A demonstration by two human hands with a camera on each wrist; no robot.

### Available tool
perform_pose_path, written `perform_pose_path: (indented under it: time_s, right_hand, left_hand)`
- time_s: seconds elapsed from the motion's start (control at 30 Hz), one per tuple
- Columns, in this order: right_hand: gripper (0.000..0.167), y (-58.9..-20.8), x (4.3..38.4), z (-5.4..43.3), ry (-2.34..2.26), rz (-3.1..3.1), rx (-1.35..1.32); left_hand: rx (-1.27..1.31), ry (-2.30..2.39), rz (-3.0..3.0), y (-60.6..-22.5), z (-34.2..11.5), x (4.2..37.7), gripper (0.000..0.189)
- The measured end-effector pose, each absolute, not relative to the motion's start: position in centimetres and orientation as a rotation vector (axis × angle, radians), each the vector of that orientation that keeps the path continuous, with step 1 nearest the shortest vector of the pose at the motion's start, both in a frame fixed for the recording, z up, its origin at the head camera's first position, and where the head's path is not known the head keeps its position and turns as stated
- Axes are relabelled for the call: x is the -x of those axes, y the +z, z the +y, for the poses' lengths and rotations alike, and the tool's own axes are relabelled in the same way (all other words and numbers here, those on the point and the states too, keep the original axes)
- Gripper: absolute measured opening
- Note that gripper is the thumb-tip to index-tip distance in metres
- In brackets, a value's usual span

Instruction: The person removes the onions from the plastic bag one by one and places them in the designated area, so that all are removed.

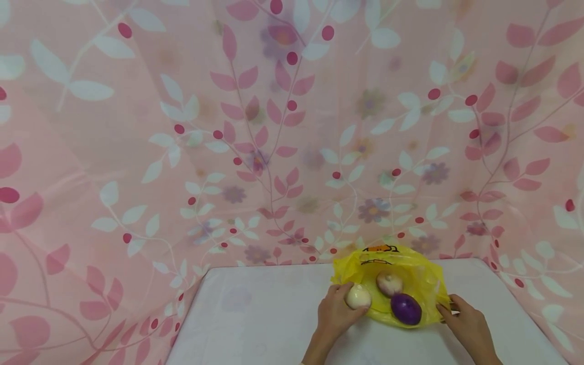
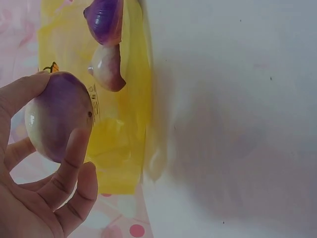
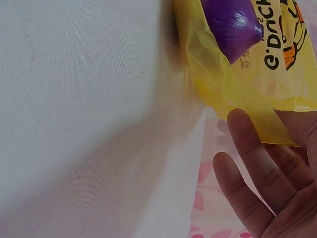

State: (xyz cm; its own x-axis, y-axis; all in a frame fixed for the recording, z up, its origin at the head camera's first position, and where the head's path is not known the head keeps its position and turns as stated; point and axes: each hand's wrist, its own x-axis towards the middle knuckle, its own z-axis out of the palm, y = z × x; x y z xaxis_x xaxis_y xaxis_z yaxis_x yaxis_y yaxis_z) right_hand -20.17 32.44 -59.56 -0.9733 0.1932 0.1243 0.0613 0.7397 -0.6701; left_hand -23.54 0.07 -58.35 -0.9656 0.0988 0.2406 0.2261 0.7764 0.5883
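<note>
My left hand (image 1: 335,312) grips a pale onion (image 1: 358,297) at the left side of a yellow plastic bag's mouth. In the left wrist view this onion (image 2: 58,116) shows purple patches, with thumb and fingers around it. The yellow bag (image 1: 426,276) lies with its mouth open toward me. Inside are a white-and-purple onion (image 1: 389,284) and, nearer the front, a deep purple onion (image 1: 406,308). My right hand (image 1: 469,323) pinches the bag's right edge between thumb and fingers, while two other fingers extend beside it in the right wrist view.
A white-covered table (image 1: 255,314) holds the bag near its back edge. Behind and on both sides hangs a pink curtain (image 1: 274,126) printed with leaves and flowers. Black lettering (image 3: 271,42) shows on the bag.
</note>
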Motion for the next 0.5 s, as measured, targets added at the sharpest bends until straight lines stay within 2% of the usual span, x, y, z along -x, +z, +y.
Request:
perform_pose_path:
  time_s: [0.5]
  right_hand:
    - [0.036,-59.6,20.3,32.4,1.041,-2.763,0.21]
  left_hand:
    - [0.205,-0.958,-2.7,-57.8,-1.8,23.6,0.062]
